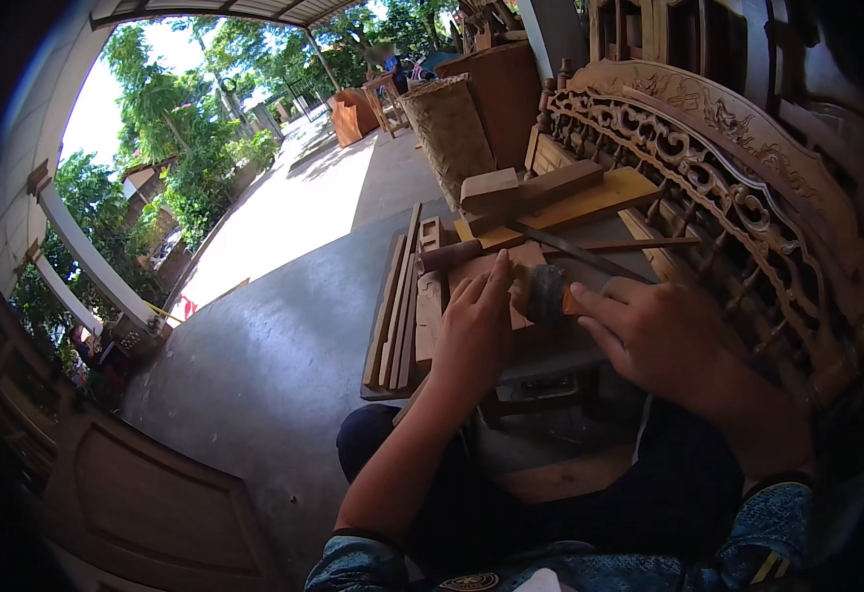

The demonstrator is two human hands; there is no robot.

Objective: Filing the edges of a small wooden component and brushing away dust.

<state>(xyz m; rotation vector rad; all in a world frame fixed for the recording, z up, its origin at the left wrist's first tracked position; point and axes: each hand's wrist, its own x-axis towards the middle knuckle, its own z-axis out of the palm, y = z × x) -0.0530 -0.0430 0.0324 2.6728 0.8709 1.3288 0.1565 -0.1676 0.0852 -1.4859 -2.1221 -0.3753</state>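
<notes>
On the low worktable, a black round object (pixel 547 294) with an orange part (pixel 570 302) lies between my hands. My right hand (pixel 650 333) has its finger and thumb closed at the orange part. The object's exact kind is unclear. My left hand (pixel 476 318) is just left of it, index finger stretched forward over a flat brown wooden board (pixel 469 272). Whether the left fingers grip anything is hidden by the hand. A dark wooden cylinder (pixel 453 255) lies beyond the left fingers. A long narrow bar (pixel 584 253) slants beyond the right hand.
Thin wooden strips (pixel 395 318) and a notched block (pixel 430 235) line the table's left side. Wooden blocks (pixel 490 190) rest on a yellow board (pixel 602 196) at the back. A carved wooden bench back (pixel 728 170) stands right. A wooden panel (pixel 158 488) is at lower left.
</notes>
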